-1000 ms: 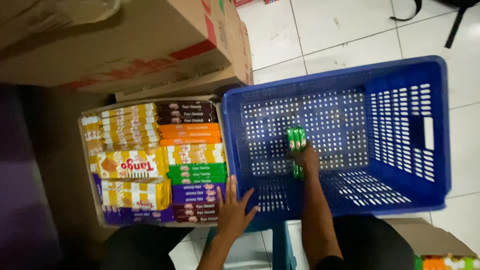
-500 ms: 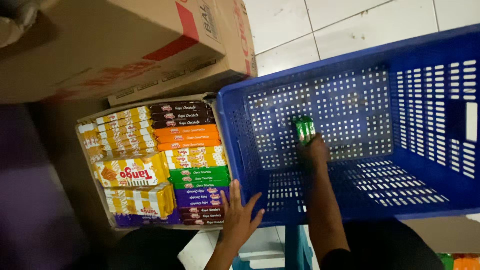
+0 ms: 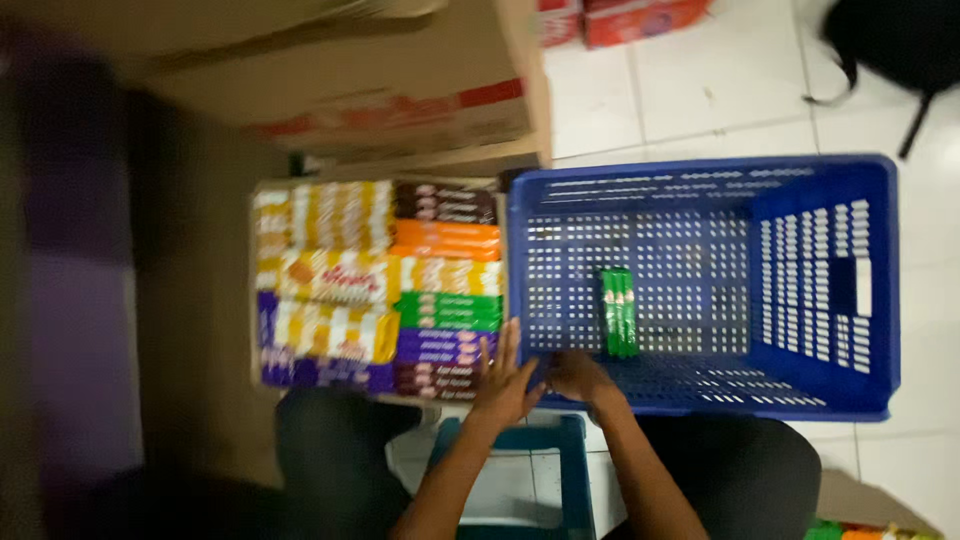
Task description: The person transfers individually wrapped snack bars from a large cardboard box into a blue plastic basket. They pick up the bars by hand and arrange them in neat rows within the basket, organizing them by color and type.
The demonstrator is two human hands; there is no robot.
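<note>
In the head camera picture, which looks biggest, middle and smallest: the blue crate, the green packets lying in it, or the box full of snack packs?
1. Blue crate, largest.
2. Box of snack packs, clearly smaller in view.
3. Green packets, by far the smallest.

Green packets [image 3: 619, 312] flat in blue crate [image 3: 880, 300]; orange, yellow, purple, brown packs [image 3: 400, 290] fill box left.

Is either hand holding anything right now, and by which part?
Nothing is held. The green packs lie loose in the blue crate; the right hand and left hand are both empty at the crate's near rim.
</note>
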